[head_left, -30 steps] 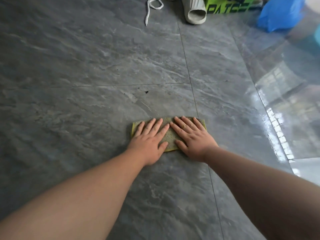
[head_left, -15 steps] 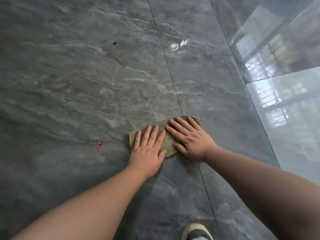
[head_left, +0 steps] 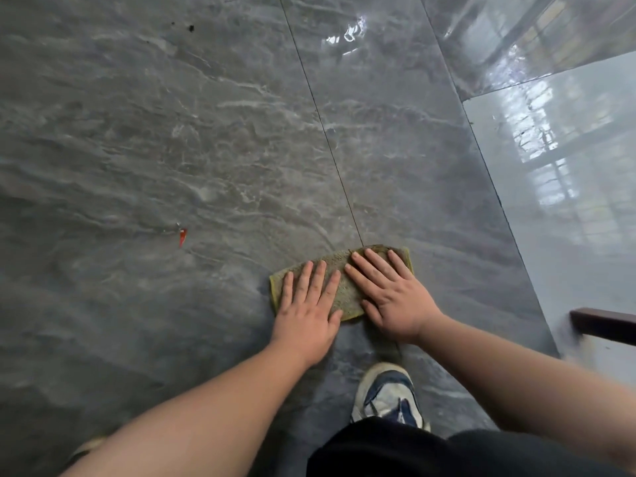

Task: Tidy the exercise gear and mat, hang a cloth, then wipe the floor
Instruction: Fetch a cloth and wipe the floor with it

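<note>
A green-brown cloth lies flat on the grey marble-look floor, across a tile joint. My left hand presses on its left half with the palm down and fingers spread. My right hand presses on its right half the same way, fingers pointing up and left. Neither hand curls around the cloth; both lie flat on top of it. The floor just around the cloth looks damp and streaked.
A small red scrap lies on the floor to the left of the cloth, and a black speck sits far up. My white and blue shoe stands just behind the hands. A dark wooden edge juts in at right, over a paler glossy tile.
Both hands have dragged the cloth back toward me along the tile joint. The slipper, cord and blue bag at the top have left view; my shoe and a wooden edge have come in.
</note>
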Demonstrator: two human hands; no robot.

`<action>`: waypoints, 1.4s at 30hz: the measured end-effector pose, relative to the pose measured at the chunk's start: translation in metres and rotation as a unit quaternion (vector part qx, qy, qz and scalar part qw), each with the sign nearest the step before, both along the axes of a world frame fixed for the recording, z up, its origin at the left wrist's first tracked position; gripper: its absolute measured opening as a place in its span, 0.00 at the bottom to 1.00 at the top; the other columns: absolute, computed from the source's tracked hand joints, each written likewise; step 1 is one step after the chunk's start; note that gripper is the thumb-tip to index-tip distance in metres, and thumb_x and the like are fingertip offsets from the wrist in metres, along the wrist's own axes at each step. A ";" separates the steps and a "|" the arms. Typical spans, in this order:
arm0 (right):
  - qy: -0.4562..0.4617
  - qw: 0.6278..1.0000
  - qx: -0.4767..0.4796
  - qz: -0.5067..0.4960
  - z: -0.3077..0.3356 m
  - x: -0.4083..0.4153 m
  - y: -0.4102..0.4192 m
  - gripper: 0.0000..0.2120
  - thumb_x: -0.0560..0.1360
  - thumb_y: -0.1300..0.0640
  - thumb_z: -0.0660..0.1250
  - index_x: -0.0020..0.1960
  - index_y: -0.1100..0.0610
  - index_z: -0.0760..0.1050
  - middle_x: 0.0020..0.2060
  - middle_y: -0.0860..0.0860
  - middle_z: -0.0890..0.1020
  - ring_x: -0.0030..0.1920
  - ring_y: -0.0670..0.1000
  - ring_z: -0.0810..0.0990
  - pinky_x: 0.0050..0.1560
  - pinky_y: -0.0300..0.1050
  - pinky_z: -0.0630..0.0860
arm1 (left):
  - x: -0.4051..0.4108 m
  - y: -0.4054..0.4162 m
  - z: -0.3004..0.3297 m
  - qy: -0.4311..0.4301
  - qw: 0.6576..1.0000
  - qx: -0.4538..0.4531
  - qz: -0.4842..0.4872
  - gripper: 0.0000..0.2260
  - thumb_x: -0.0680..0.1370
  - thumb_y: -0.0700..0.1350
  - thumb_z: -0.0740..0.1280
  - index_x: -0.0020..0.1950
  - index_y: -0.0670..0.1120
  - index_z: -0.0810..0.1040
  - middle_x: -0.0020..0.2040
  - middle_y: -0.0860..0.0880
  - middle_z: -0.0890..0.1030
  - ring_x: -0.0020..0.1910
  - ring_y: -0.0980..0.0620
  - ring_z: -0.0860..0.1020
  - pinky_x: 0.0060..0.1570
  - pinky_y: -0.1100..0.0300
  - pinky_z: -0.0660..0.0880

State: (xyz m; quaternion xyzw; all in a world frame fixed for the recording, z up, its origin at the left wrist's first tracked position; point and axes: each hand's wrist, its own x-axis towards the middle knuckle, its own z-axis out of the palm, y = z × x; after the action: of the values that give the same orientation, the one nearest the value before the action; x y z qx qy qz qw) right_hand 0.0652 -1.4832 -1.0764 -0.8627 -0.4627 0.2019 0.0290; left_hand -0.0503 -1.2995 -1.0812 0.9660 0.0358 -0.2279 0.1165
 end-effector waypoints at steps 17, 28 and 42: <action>-0.033 0.987 0.001 -0.157 -0.015 -0.006 -0.002 0.35 0.78 0.41 0.57 0.80 0.54 0.53 0.80 0.52 0.54 0.80 0.54 0.49 0.78 0.59 0.50 | 0.024 -0.004 -0.015 -0.025 0.994 0.019 -0.107 0.30 0.78 0.60 0.50 0.80 0.55 0.48 0.80 0.47 0.46 0.80 0.42 0.45 0.75 0.36 0.47; -0.056 0.984 -0.006 -0.167 -0.007 0.052 -0.076 0.37 0.76 0.42 0.61 0.80 0.53 0.54 0.79 0.53 0.54 0.80 0.55 0.51 0.77 0.61 0.53 | 0.082 -0.087 -0.016 -0.039 0.995 0.010 -0.090 0.31 0.77 0.59 0.52 0.80 0.56 0.53 0.81 0.48 0.49 0.80 0.43 0.46 0.75 0.36 0.42; -0.030 0.962 -0.056 -0.267 -0.014 0.030 -0.063 0.39 0.77 0.40 0.52 0.79 0.63 0.50 0.79 0.61 0.51 0.79 0.61 0.47 0.78 0.60 0.46 | 0.087 -0.074 -0.016 -0.056 0.987 0.026 -0.146 0.31 0.77 0.60 0.55 0.79 0.56 0.53 0.80 0.50 0.56 0.79 0.46 0.51 0.75 0.39 0.49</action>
State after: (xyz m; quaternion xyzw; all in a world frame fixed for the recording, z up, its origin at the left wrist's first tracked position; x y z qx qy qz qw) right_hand 0.0950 -1.5458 -1.0900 -0.9607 -0.2045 0.1867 0.0194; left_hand 0.0363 -1.3731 -1.0973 0.9748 -0.1065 -0.1869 0.0586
